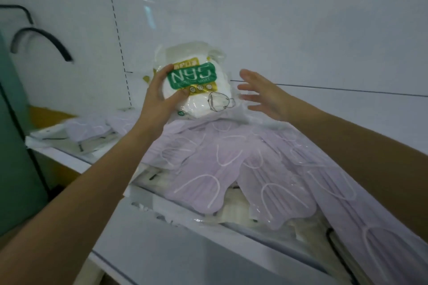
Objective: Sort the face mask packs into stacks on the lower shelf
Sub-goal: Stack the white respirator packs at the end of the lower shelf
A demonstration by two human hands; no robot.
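Your right hand (261,96) is blurred, its fingertips indistinct. Your left hand (159,97) covers the left edge of the N95 pack (203,90), whose small print is unreadable. The purple mask packs (231,169) run off the right edge and mostly bury the white packs (157,177) beneath.

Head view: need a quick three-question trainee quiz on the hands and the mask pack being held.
1. True or false: the right hand grips the N95 pack.
2. The pack's label is mainly: A red, B green, C blue.
3. Fill in: the ___ hand holds the N95 pack.

Key: 1 false, its fingers are spread beside the pack; 2 B; 3 left hand.
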